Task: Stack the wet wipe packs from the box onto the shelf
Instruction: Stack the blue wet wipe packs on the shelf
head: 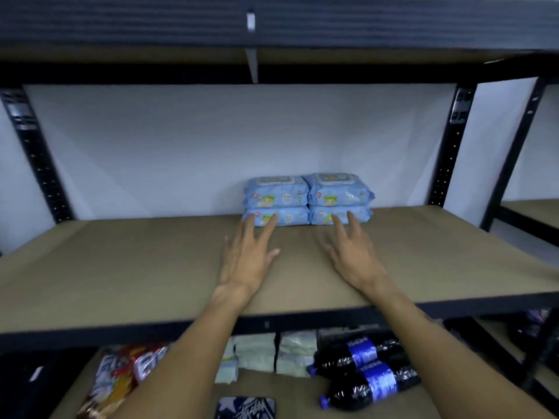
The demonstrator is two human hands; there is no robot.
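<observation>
4 wet wipe packs [308, 199] sat on the shelf [121, 261] as 2 stacks of 2, side by side and touching, pushed back against the white rear wall [181, 146] a little to the right of the shelf's middle. Both hands reached over the shelf board toward them, empty, with fingers spread wide. The left hand [246, 257] lay in front of the left stack, its fingertips [273, 217] overlapping the lower pack of that stack; whether they pressed on it could not be told. The right hand [352, 252] lay in front of the right stack, its fingertips likewise at the lower pack's front face. Below the shelf, on the next board down, 2 dark soda bottles [366, 368] with blue labels lay on their sides under the right forearm, pale folded packages [272, 352] stood behind them to the left, and red and white snack bags [121, 379] lay further left. The box was out of view.
</observation>
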